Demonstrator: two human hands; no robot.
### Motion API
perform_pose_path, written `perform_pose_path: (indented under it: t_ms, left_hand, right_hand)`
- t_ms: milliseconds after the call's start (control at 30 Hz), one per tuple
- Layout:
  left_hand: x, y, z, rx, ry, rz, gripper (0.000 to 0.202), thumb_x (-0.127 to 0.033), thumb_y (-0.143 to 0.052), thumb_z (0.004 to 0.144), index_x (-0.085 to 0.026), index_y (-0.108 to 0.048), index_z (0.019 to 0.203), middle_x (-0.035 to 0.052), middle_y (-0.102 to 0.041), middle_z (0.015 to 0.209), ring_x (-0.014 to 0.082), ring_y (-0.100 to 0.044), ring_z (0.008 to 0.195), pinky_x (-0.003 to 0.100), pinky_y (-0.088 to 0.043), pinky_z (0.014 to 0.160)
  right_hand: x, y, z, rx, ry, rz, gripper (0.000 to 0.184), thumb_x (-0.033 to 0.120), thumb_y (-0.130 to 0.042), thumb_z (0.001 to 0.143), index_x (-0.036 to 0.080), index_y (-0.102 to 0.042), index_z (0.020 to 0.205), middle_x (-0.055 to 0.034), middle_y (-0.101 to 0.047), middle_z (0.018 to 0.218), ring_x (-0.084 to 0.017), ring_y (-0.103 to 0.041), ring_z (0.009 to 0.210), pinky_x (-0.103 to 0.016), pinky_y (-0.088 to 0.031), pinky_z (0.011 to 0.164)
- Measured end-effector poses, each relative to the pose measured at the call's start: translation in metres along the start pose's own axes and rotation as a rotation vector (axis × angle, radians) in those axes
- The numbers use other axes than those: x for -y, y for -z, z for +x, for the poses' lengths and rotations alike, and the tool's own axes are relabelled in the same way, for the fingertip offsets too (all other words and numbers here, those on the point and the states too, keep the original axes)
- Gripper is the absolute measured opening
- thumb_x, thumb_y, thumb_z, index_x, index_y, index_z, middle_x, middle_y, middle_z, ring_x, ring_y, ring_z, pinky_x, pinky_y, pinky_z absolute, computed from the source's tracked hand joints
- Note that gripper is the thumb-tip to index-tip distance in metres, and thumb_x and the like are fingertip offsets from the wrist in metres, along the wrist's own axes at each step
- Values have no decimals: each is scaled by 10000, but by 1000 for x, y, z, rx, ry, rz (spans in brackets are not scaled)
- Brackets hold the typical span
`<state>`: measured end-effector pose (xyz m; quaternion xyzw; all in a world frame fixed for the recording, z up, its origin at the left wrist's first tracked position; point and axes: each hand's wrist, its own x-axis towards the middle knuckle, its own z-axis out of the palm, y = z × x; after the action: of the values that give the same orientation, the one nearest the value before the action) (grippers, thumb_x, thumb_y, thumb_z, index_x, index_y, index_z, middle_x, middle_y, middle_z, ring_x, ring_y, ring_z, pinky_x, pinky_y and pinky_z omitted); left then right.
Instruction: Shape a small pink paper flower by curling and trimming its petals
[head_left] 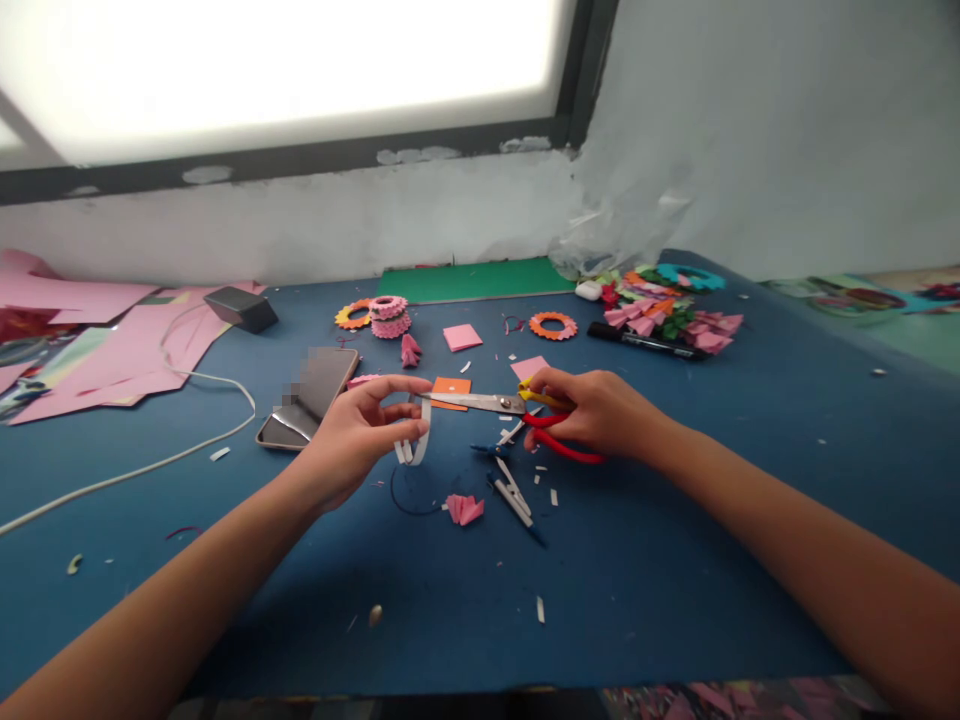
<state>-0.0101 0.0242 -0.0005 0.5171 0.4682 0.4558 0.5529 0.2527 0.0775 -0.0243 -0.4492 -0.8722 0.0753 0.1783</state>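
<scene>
My right hand (pixel 581 410) grips a pair of scissors (pixel 491 402) by its red and yellow handles, with the blades pointing left. Between the fingers of my left hand (pixel 379 415) is a looped white strip (pixel 424 440), which hangs below the fingertips. The scissor tips reach the left fingertips at the top of the strip; whether the blades are on the paper cannot be made out. Under the scissors lies an orange square of paper (pixel 452 386). A drawing compass (pixel 514 495) and a folded pink paper piece (pixel 465 510) rest on the table just below the hands.
A phone (pixel 322 385) lies beside my left wrist, with a white cable (pixel 225 380) farther left. Pink paper sheets (pixel 142 345) and a dark box (pixel 241 310) are at the left. A black marker (pixel 649 341) and colourful folded paper (pixel 667 310) sit back right.
</scene>
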Motion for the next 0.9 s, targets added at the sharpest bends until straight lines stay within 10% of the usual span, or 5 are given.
perform_pose_path:
  t_ms: [200, 467, 900]
  left_hand:
    - [0, 1, 0, -24, -87, 77, 257, -102, -706, 617, -167, -626, 852, 7, -554, 859, 91, -552, 703, 205, -490, 588]
    - [9, 16, 4, -27, -357, 769, 222, -95, -577, 711, -201, -652, 891, 45, -459, 1072, 130, -538, 827, 298, -518, 722]
    - [-1, 12, 0, 25, -123, 125, 379, -208, -693, 728, -179, -595, 1093, 24, -641, 877, 112, -602, 755, 228, -489, 665]
  right_hand:
    - [1, 0, 1, 6, -48, -69, 484, 563, -697, 652, 241, -566, 989, 11, -646, 700, -189, -601, 606, -244, -332, 518]
    - [-15, -2, 4, 44, -221, -143, 429, 499, -595, 759, 171, -558, 1032, -113, -694, 882, -300, -650, 766, -322, -433, 576]
    - [-2, 20, -1, -44, -76, -26, 269, 408, -494, 872, 180, -624, 929, -67, -636, 947, -201, -589, 841, -317, -450, 729]
